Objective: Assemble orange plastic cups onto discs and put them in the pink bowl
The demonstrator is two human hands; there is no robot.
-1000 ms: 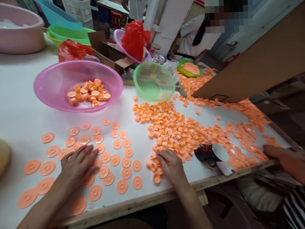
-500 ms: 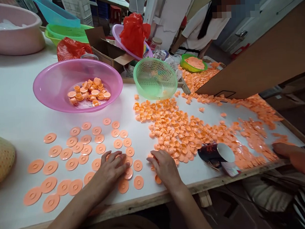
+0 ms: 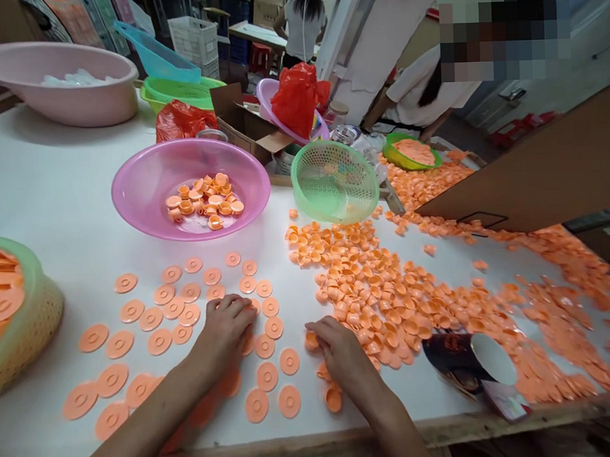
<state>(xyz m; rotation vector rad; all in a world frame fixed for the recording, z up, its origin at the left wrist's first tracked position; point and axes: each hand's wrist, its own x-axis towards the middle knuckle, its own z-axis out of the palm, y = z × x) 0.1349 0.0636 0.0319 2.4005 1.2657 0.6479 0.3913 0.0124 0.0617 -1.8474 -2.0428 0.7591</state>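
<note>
A: Left hand [image 3: 229, 322], condition?
B: Palm down, fingers slightly bent and set close together, over the orange discs [image 3: 290, 401]. Whether a disc is gripped, cannot tell.
A: Right hand [image 3: 344, 354]?
B: Thumb and fingers drawn narrow, tips at one orange cup [image 3: 312, 343]; whether pinched or merely touched, cannot tell. Two or three further cups lie just beneath and beside the fingers.
A: Discs, placement?
B: Flat, round, each with a ring at centre; spread around the left hand on the white bench [image 3: 87, 226], several touching or overlapping.
A: Loose cups?
B: One heap [image 3: 371, 273], beyond and to the right of the right hand, mouths facing various ways.
A: Vessels?
B: Magenta basin [image 3: 138, 201], beyond the discs, a small pile of cups inside. Green colander [image 3: 311, 188], tilted, behind the heap. Green-rimmed basket [image 3: 45, 324], far left, filled with orange flat pieces.
A: Far right?
B: Cardboard panel [image 3: 533, 170], slanting, more orange pieces along its foot.
</note>
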